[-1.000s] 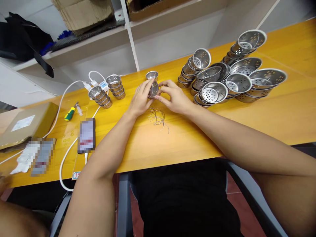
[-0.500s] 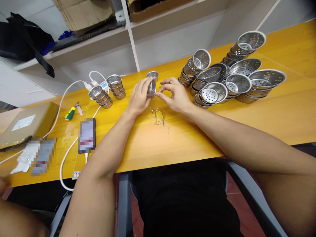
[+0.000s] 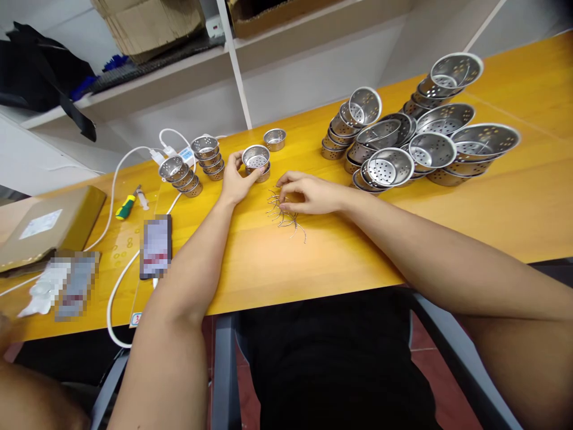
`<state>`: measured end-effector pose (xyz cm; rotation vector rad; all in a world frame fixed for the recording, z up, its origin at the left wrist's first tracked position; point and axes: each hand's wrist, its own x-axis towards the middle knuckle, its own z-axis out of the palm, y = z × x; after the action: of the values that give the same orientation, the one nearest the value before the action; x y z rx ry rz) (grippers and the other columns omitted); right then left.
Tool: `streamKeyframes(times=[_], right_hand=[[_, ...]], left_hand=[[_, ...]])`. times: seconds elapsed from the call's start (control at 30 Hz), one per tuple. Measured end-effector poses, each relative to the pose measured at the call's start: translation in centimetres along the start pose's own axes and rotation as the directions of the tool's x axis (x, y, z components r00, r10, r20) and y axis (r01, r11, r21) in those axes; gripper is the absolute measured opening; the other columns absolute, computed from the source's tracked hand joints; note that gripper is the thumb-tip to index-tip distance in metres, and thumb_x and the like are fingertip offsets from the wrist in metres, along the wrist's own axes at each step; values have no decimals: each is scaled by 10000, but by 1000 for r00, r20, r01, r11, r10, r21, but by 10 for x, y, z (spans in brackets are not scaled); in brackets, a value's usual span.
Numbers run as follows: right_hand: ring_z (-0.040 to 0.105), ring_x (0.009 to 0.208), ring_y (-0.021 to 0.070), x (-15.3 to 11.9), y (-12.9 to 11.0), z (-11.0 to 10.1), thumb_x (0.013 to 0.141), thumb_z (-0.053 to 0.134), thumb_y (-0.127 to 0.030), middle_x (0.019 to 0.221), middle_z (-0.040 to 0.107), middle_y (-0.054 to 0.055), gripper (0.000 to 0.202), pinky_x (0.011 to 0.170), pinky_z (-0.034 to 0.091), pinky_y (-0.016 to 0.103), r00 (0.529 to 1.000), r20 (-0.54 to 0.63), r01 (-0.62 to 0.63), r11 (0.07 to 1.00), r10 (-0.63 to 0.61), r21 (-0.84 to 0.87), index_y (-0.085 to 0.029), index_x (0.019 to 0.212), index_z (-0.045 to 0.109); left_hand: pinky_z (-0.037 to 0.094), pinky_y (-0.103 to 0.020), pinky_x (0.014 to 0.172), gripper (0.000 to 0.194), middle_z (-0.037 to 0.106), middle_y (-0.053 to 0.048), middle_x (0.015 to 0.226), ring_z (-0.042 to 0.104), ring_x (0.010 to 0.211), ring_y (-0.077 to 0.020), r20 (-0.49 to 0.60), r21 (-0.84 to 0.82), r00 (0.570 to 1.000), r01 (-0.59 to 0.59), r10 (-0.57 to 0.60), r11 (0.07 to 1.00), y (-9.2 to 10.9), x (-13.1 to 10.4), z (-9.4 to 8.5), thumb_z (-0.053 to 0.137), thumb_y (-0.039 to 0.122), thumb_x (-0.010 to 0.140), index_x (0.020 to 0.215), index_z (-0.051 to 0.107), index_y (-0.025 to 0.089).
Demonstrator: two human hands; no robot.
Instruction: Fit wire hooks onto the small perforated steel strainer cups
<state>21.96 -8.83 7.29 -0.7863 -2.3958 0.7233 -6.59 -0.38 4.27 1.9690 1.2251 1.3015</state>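
A small perforated metal cup (image 3: 256,156) stands upright with its mouth up, and what looks like another cup lies beneath it. My left hand (image 3: 237,179) is closed around its left side, fingers behind and thumb at the front rim. To the right, my right hand (image 3: 311,192) hovers low over a loose cluster of thin curved metal wires (image 3: 286,221). Its thumb and fingers are bent but apart, with nothing visible between them. Some wires are hidden under the fingertips. Just behind the held cup sits a shallow metal cup (image 3: 274,138).
Stacks of small cups (image 3: 208,156) stand left of my hands. Larger perforated cups (image 3: 387,170) crowd the right side. On the left lie a phone (image 3: 155,246), white cables, a screwdriver (image 3: 126,207) and a cardboard box (image 3: 54,224). Part of another person's arm (image 3: 36,382) shows lower left.
The cup in my left hand went from tilted sideways to upright and moved left and lower. My right hand left the cup's rim and came down over the wires.
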Motion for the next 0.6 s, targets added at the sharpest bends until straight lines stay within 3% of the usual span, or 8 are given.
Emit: streamKeyframes(times=[0.1, 0.27, 0.4, 0.6], right_hand=[[712, 1412, 399, 1, 3, 3, 1012, 766, -530, 1411, 737, 163, 285, 1313, 520, 655, 1000, -6, -14, 1000, 14, -27, -272, 1063, 877], [698, 1443, 395, 1, 9, 2, 1022, 769, -570, 1427, 728, 169, 326, 1329, 515, 657, 999, -26, -44, 997, 43, -62, -268, 1088, 872], [699, 1444, 407, 1, 9, 3, 1030, 757, -541, 1478, 709, 195, 343, 1335, 514, 670, 991, -109, -81, 995, 74, -60, -248, 1186, 843], [710, 1418, 411, 3, 8, 6, 1032, 736, -532, 1449, 712, 205, 338, 1317, 527, 666, 989, -121, -97, 994, 90, -55, -234, 1166, 822]], left_hand=[[555, -506, 1391, 751, 742, -190, 1603, 729, 1565, -314, 69, -42, 996, 62, -59, 997, -2, -1, -1, 950, 572, 850, 1386, 539, 244], [569, -499, 1374, 696, 738, -192, 1613, 731, 1563, -309, 85, -32, 992, 100, -97, 994, -8, 1, -1, 934, 434, 875, 1414, 548, 224], [584, -533, 1350, 643, 784, -179, 1539, 784, 1444, -322, 67, 30, 991, 118, -120, 993, -7, 3, -1, 942, 455, 881, 1377, 610, 214], [616, -559, 1296, 588, 813, -188, 1458, 820, 1363, -341, 82, 43, 985, 150, -153, 988, -2, 4, 1, 922, 454, 896, 1330, 609, 210]])
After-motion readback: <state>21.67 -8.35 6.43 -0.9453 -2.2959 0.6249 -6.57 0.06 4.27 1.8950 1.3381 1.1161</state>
